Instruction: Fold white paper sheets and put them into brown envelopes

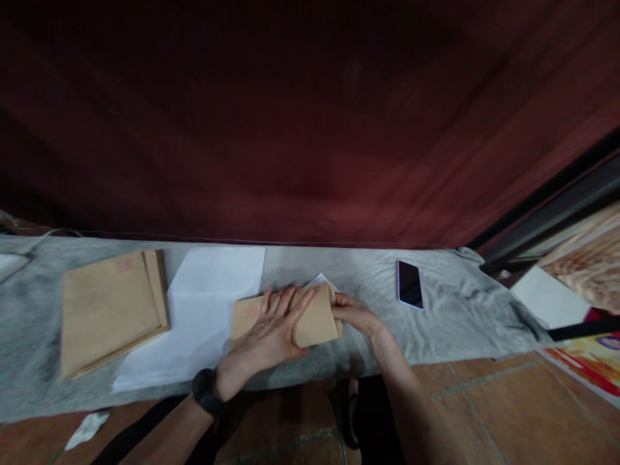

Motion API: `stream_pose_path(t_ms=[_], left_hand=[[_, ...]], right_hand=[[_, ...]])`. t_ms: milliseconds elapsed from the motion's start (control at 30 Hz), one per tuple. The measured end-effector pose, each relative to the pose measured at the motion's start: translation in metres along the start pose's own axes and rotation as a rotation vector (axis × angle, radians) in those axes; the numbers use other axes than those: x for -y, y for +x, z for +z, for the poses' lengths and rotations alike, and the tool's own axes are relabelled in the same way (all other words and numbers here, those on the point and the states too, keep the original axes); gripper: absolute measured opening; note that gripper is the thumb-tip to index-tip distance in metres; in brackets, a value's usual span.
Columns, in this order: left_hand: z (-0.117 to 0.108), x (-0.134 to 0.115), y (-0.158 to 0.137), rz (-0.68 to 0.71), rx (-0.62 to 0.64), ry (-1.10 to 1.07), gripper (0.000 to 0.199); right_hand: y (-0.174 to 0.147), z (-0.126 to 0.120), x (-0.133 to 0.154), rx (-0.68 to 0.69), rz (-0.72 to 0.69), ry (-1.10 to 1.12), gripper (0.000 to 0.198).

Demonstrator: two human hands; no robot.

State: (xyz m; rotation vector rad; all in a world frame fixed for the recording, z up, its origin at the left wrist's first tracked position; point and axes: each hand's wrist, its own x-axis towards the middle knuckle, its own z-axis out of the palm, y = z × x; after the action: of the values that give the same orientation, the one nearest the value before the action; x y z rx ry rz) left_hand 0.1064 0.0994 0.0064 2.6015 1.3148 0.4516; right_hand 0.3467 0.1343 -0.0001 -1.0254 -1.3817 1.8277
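A brown paper envelope (317, 320) lies in front of me, its right part raised and curled. My left hand (274, 326), wearing a black wristband, presses across it. The fingers of that hand reach the far side, and the thumb is at the near edge, so the hand grips the envelope. At the right end, my right hand (356, 314) has its fingers closed on the envelope's edge; some fingertips are hidden behind the paper. A white paper corner (320, 279) pokes out beyond the far edge of the envelope.
White paper sheets (198, 316) lie left of my hands, beside a stack of brown envelopes (109, 297). A phone (409, 285) rests to the right on the grey cloth (455, 310). Behind hangs a dark red curtain (310, 142). A white scrap (88, 429) lies on the tiled floor.
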Motion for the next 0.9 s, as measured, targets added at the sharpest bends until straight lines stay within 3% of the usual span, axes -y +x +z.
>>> stream_pose_path(t_ms=[200, 367, 567, 667, 767, 900], left_hand=[[-0.003, -0.003, 0.004, 0.026, -0.082, 0.151, 0.102], [-0.008, -0.005, 0.007, 0.014, -0.081, 0.221, 0.099], [-0.01, -0.006, 0.006, 0.028, -0.041, 0.242, 0.101], [-0.008, -0.006, 0.006, 0.017, -0.048, 0.246, 0.101], [-0.007, -0.005, 0.006, 0.006, -0.055, 0.228, 0.103], [-0.006, -0.003, 0.006, -0.002, -0.043, 0.194, 0.102]], right_hand=[[0.007, 0.003, -0.006, -0.086, -0.044, -0.038, 0.031], [0.014, -0.001, -0.019, -0.237, -0.116, -0.137, 0.028], [0.006, -0.006, -0.013, -0.684, -0.304, -0.595, 0.018], [0.001, -0.003, -0.007, -0.578, -0.335, -0.628, 0.007], [-0.002, -0.001, -0.006, -0.465, -0.335, -0.468, 0.016], [-0.006, -0.002, -0.002, -0.428, -0.186, -0.208, 0.024]])
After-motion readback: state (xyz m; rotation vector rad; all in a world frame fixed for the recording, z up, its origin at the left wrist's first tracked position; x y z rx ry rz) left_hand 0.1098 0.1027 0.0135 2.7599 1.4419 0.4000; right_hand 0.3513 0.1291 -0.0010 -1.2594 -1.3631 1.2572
